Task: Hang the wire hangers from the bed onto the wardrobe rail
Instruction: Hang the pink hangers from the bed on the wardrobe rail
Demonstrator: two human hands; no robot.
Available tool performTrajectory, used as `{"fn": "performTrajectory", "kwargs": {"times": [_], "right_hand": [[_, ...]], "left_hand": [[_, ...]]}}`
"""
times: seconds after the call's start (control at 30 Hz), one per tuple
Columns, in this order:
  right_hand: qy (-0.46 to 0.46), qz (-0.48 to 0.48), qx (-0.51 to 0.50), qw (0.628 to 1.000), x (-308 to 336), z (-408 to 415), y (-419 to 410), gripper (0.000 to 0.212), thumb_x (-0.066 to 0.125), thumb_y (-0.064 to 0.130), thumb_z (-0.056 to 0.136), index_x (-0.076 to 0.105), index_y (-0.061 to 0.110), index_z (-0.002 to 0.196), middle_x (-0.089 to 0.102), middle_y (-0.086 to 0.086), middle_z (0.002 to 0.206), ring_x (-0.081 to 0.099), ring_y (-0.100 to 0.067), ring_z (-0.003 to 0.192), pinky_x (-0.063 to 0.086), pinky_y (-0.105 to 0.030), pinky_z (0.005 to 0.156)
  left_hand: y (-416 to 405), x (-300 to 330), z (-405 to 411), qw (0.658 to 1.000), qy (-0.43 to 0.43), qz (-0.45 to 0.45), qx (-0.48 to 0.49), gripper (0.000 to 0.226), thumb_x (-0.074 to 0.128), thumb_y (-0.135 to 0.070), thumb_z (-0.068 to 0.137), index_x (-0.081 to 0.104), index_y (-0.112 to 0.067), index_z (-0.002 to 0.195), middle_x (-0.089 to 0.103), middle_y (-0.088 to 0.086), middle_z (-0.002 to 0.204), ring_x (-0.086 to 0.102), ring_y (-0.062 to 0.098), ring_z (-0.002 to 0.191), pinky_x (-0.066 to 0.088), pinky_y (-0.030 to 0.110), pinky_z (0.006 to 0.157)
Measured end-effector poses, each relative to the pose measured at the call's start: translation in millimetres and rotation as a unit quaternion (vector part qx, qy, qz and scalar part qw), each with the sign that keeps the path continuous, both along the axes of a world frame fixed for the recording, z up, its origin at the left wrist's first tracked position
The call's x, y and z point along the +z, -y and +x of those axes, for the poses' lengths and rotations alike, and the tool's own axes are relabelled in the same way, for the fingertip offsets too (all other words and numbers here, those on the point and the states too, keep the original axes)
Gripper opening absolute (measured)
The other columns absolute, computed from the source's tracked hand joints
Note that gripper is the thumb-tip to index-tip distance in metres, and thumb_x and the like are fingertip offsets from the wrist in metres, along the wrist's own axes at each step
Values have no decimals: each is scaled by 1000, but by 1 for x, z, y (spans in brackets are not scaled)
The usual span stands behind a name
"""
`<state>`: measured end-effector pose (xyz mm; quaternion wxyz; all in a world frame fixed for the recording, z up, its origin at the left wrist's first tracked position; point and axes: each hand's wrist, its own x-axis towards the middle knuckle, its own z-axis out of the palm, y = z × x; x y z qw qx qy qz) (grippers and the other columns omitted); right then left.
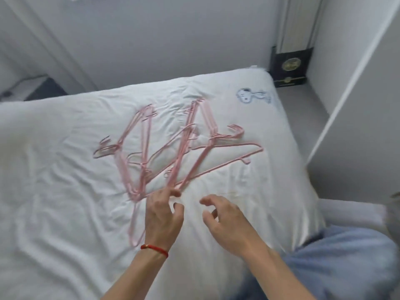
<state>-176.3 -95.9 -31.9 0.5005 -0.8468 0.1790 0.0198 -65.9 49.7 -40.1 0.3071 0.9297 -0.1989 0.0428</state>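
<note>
Several pink wire hangers point(173, 148) lie in a tangled heap on the white bed cover point(54, 169). My left hand point(162, 215), with a red string at the wrist, reaches the near end of the heap and its fingertips touch the closest hanger corners. Another pink hanger point(135, 221) lies just left of that hand. My right hand point(227, 224) hovers over the cover to the right, fingers loosely curled, holding nothing. The wardrobe rail is out of view.
A white wardrobe panel point(357, 105) stands at the right beside a narrow grey floor strip point(307, 113). A dark box point(290, 68) sits past the bed's far corner. My leg in blue jeans point(346, 263) is at the lower right.
</note>
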Motion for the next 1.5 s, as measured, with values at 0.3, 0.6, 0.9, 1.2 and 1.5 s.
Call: {"fn": "performTrajectory", "kwargs": {"times": [0.3, 0.6, 0.9, 1.2, 1.5], "right_hand": [[-37, -9, 41, 998, -11, 6, -21, 35, 49, 31, 100, 58, 32, 133, 60, 11, 131, 64, -6, 99, 47, -32, 102], [-28, -4, 17, 999, -4, -3, -11, 32, 49, 30, 100, 60, 33, 129, 62, 16, 125, 63, -4, 98, 49, -30, 99], [48, 58, -12, 997, 21, -7, -12, 38, 53, 35, 100, 53, 36, 138, 65, 15, 122, 65, 0, 98, 53, -24, 91], [73, 227, -221, 946, 47, -67, 69, 38, 67, 49, 79, 76, 16, 96, 72, 1, 75, 59, -5, 55, 45, -22, 55], [58, 409, -322, 852, 75, -222, 128, 41, 51, 57, 94, 70, 25, 79, 51, 4, 72, 36, -9, 52, 19, -27, 50]], "left_hand": [[-56, -32, 36, 964, -113, 208, 122, 74, 66, -37, 75, 41, -21, 143, 58, 18, 120, 51, 40, 114, 44, 45, 96], [-35, -9, 56, 957, -170, 149, 180, 86, 77, -30, 63, 35, -9, 135, 47, 20, 118, 58, 41, 101, 48, 36, 84], [14, 43, -1, 964, -213, -108, 120, 67, 88, -38, 58, 44, -23, 105, 61, 2, 95, 62, 19, 81, 56, 41, 75], [152, 79, -87, 845, -358, -395, -54, 32, 41, -29, 108, 40, -13, 80, 36, -1, 59, 35, 12, 43, 29, 22, 39], [234, 98, -196, 762, -475, -319, -303, 30, 49, -23, 105, 44, -8, 80, 37, 3, 53, 33, 16, 39, 30, 26, 39]]}}
